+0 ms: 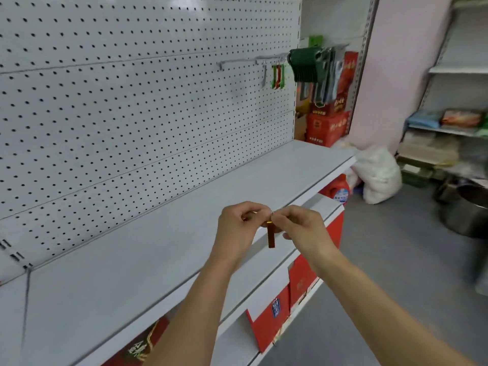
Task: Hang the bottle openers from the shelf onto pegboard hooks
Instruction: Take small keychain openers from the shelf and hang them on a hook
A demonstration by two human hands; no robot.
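Above the shelf [163,233] edge, both hands are pinching an orange opener's [271,237] ring, the left hand [239,228] and right hand [301,228] meeting fingertip to fingertip, while green and red openers [277,76] are hanging on a pegboard [132,101] hook [253,59]; box writing is blurring beyond reading.

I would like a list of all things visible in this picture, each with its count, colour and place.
bottle opener: one, orange-brown, hanging between both hands above the shelf edge
hung openers: a few, green and red, on a hook at upper right
pegboard: one, white, behind the shelf
pegboard hooks: at least two, metal, upper right of the board
shelf: one, white, below the pegboard
green packs: a bunch, dark green, hanging right of the pegboard
red boxes: several, red, stacked behind the shelf end
white bag: one, on the floor at right
left hand: one, pinching the opener's top
right hand: one, pinching its ring
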